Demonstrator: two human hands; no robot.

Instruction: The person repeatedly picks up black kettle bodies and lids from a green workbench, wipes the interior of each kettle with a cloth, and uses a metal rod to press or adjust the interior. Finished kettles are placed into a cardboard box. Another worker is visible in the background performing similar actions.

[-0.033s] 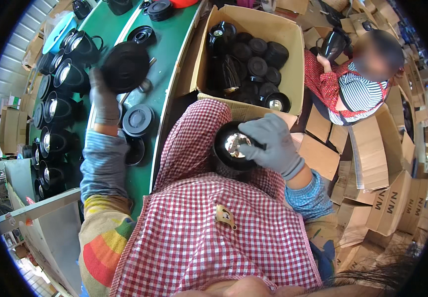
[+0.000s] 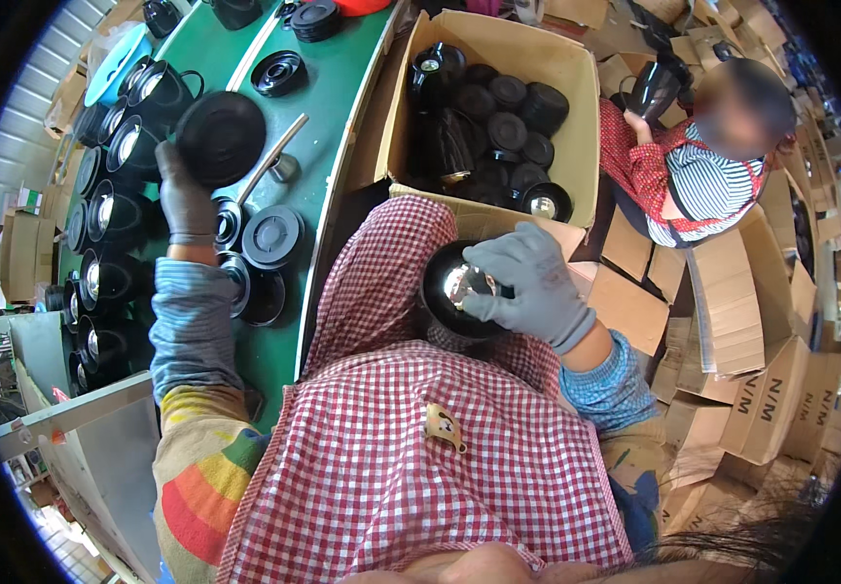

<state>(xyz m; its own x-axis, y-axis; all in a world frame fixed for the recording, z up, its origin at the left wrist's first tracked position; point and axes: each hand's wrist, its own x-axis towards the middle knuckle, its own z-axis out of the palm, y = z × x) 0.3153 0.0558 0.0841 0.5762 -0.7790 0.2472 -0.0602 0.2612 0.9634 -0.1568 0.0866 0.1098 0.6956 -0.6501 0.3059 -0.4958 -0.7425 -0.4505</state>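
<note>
In my gloved left hand (image 2: 185, 200) is a round black lid (image 2: 221, 139), raised over the green table and gripped at its left edge. A black pot (image 2: 430, 302) with a shiny metal lining stands at my lap, its mouth facing up. The gloved fingers of my right hand (image 2: 534, 292) close on the right side of its rim, fingertips over the opening. Below the raised lid lie a pale rod (image 2: 276, 156), a small metal cup (image 2: 285, 168) and another black lid (image 2: 272, 237).
Several black pots (image 2: 109, 277) line the left side of the green table (image 2: 328, 107). An open cardboard box (image 2: 576, 107) ahead holds black lids and pots. At right, a person (image 2: 702, 185) holds a black pot, with flattened cartons (image 2: 727, 302) around.
My left hand and its lid have shifted slightly left, uncovering more of the pale rod and the metal cup. My right hand stays on the pot's rim.
</note>
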